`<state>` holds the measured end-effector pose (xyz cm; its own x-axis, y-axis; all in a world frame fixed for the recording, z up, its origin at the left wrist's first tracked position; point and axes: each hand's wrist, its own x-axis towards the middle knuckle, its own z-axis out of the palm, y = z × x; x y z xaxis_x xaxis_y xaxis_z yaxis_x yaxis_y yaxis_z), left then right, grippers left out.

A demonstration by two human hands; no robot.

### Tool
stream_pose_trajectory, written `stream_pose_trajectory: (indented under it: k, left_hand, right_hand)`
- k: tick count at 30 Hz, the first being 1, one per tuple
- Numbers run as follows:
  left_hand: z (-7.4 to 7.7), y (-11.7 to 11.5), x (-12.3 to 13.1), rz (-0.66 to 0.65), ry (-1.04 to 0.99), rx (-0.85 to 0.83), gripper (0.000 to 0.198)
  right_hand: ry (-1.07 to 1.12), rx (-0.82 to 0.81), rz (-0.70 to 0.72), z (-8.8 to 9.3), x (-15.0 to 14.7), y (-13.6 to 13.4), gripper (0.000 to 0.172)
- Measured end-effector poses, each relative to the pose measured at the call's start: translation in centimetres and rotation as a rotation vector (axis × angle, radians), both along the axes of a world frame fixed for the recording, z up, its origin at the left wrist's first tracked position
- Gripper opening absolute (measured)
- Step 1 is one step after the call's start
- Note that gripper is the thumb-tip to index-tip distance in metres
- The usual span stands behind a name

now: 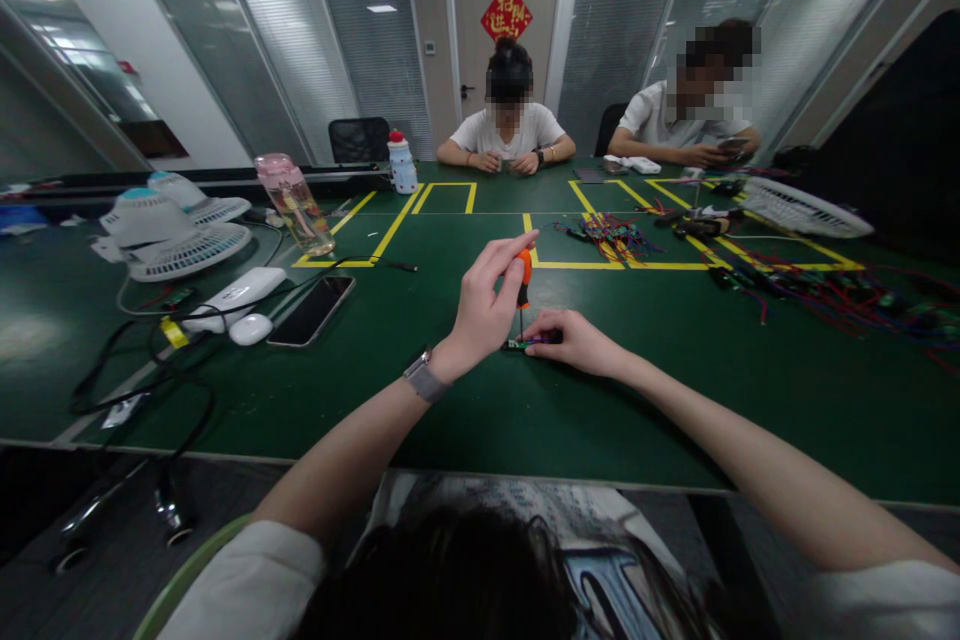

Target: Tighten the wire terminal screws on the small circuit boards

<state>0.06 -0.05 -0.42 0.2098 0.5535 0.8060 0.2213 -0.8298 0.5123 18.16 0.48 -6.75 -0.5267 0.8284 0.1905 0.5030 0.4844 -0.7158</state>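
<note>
My left hand is closed around the orange and black handle of a screwdriver. The screwdriver stands upright, its thin shaft pointing down at a small green circuit board on the green table. Too little detail shows to tell what its tip touches. From the right, my right hand pinches the board and holds it low against the table. A dark part and some thin coloured wire show at the fingers of that hand.
Tangled wires lie beyond my hands, with more wired boards at right. At left are a phone, a white mouse, black cables, a pink bottle and white fans. Two people sit across the table.
</note>
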Motion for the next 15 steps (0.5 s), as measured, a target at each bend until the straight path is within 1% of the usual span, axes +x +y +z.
stream_pose_trajectory:
  k: [6,11,12,15]
  left_hand:
    - [0.03,-0.09,0.18,-0.014,-0.052,0.001,0.025]
    - [0.18,-0.24,0.20,0.077,-0.041,0.032,0.014]
    - [0.20,-0.25,0.15,0.087,-0.037,0.030,0.013]
    - [0.19,-0.22,-0.03,0.078,-0.015,0.017,0.024]
  right_hand:
    - [-0.012,0.003,-0.001,0.01,-0.01,-0.03,0.019]
    - [-0.014,0.009,-0.008,0.00,-0.05,-0.05,0.018]
    - [-0.012,0.008,-0.009,0.00,-0.05,-0.06,0.018]
    - [-0.009,0.003,-0.011,0.01,-0.03,-0.07,0.019]
